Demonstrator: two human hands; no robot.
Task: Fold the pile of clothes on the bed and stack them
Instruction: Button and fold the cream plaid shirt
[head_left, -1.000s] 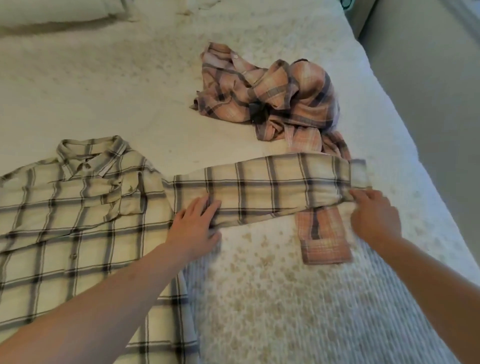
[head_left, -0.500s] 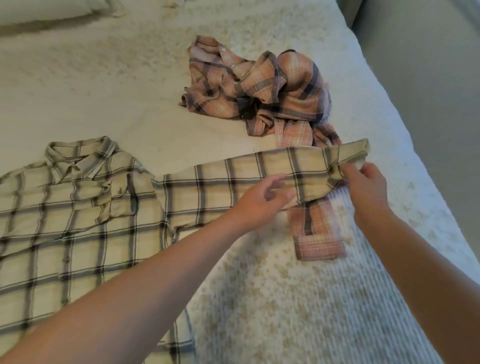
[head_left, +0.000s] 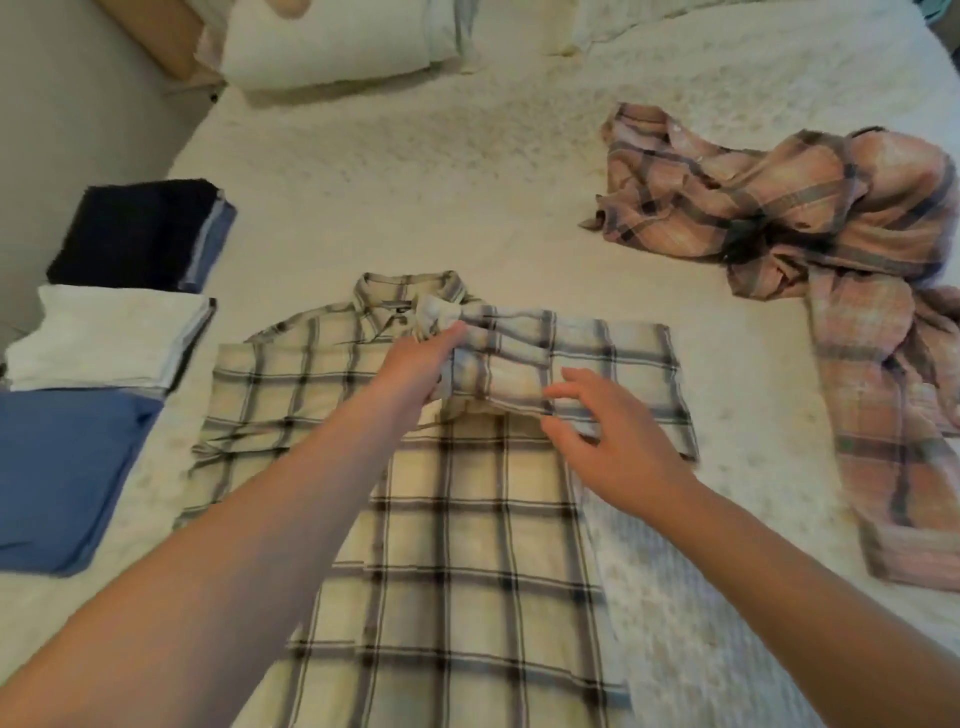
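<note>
Open white textured bedspread lies beyond the cream plaid shirt, bounded left by folded stacks of black, white and blue cloth, right by a crumpled pink plaid shirt, and far by a white pillow.

The cream plaid shirt looks like soft, matt woven flannel, and so does the crumpled pink plaid shirt. The bedspread is nubbly, textured cloth; the folded dark towel looks fuzzy, the blue garment smooth.
</note>
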